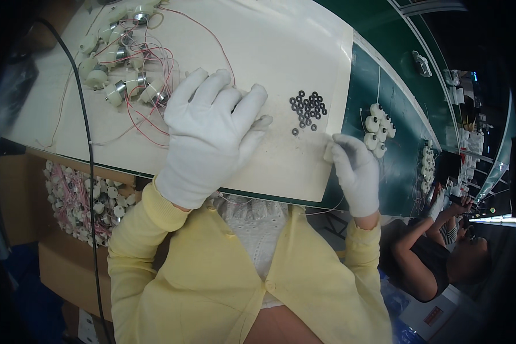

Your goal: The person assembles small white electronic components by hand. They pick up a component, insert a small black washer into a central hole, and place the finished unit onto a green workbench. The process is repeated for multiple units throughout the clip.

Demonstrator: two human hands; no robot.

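Note:
My left hand [209,135], in a white glove, rests over the white board [269,34] with its fingers spread. Just left of it lies a tangle of small cream-and-metal motors [123,60] with pink and red wires. My right hand [358,178], gloved too, is closed in a pinch at the board's right edge. Between its thumb and fingers shows part of a small cream-coloured piece [328,152]; most of it is hidden. Between and beyond my hands, a cluster of small black rings [308,108] lies on the board.
Cream parts with black rings [378,129] stand in a group on the green surface at right, and another group [427,166] farther along. A cardboard box of wired parts [86,200] sits below left. A black cable [90,137] hangs down the left. A co-worker [424,258] works at right.

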